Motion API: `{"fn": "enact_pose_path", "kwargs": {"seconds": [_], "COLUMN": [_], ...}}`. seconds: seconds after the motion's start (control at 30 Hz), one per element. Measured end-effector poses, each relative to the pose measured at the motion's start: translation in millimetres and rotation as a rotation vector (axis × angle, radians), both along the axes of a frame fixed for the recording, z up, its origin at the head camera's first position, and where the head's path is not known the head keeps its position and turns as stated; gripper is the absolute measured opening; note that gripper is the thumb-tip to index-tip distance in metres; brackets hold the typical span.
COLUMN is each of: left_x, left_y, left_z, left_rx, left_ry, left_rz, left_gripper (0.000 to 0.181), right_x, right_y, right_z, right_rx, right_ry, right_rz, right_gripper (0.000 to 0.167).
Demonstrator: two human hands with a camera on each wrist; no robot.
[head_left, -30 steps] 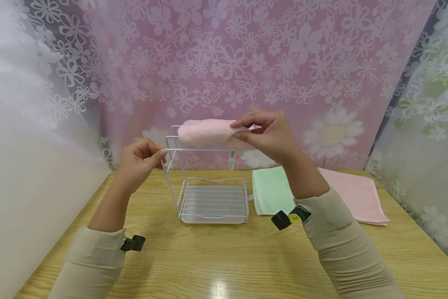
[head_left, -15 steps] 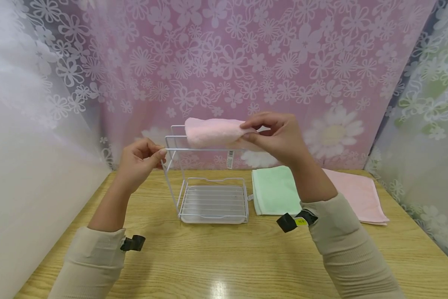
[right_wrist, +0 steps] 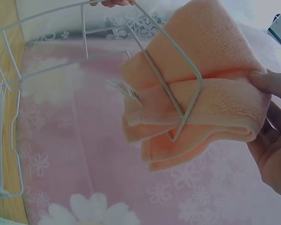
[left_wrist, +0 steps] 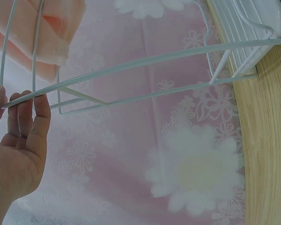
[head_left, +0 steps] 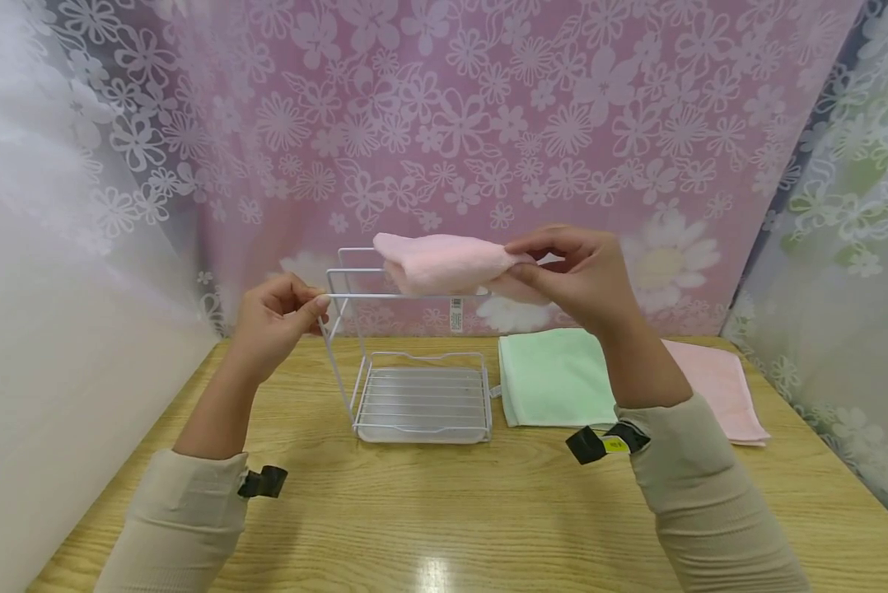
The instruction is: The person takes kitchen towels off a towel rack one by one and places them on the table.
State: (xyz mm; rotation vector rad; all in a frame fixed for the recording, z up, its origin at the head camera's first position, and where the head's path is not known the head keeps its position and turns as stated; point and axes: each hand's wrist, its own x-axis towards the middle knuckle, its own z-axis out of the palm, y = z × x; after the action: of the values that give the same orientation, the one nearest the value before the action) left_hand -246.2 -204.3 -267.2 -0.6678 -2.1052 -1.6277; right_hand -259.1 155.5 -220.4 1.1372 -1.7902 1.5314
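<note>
A white wire rack [head_left: 366, 296] stands on the table, with upper bars reaching out to the right above a low tray [head_left: 422, 403]. My left hand [head_left: 277, 325] pinches the rack's upper left corner; the left wrist view shows thumb and fingers of the left hand [left_wrist: 23, 150] about the wire. Folded over the upper bars is a pink towel [head_left: 447, 263]. Its right end is pinched between thumb and fingers of my right hand [head_left: 581, 276]. In the right wrist view, the bars' free ends run against the towel [right_wrist: 215, 51], and a paper label [right_wrist: 124, 89] hangs beside it.
To the right of the rack lies a folded green towel [head_left: 551, 379]. Farther right a second pink towel [head_left: 718, 391] is partly covered by my right forearm. A pink floral curtain [head_left: 444, 165] hangs behind the wooden table [head_left: 385, 511].
My right hand has moved to the right, drawing the pink towel along the upper bars. The towel's left end has left the rack's left side. My left hand has stayed put.
</note>
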Motion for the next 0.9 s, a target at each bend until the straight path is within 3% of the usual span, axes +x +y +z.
{"fn": "enact_pose_path", "kwargs": {"seconds": [0.47, 0.77, 0.9], "left_x": [0.1, -0.5, -0.2], "left_y": [-0.8, -1.1, -0.4], "left_z": [-0.6, -0.6, 0.1], "left_rx": [-0.007, -0.006, -0.007], "left_ry": [0.007, 0.013, 0.012], "left_rz": [0.001, -0.005, -0.002], "left_gripper": [0.015, 0.015, 0.015], "right_x": [1.9, -2.4, -1.8], "right_y": [18, 27, 30], "right_z": [-5.5, -11.8, -12.9], "right_rx": [-0.057, -0.139, -0.17], "right_ry": [-0.083, -0.038, -0.061], "right_rz": [-0.016, 0.034, 0.039], "right_gripper": [0.018, 0.019, 0.019]}}
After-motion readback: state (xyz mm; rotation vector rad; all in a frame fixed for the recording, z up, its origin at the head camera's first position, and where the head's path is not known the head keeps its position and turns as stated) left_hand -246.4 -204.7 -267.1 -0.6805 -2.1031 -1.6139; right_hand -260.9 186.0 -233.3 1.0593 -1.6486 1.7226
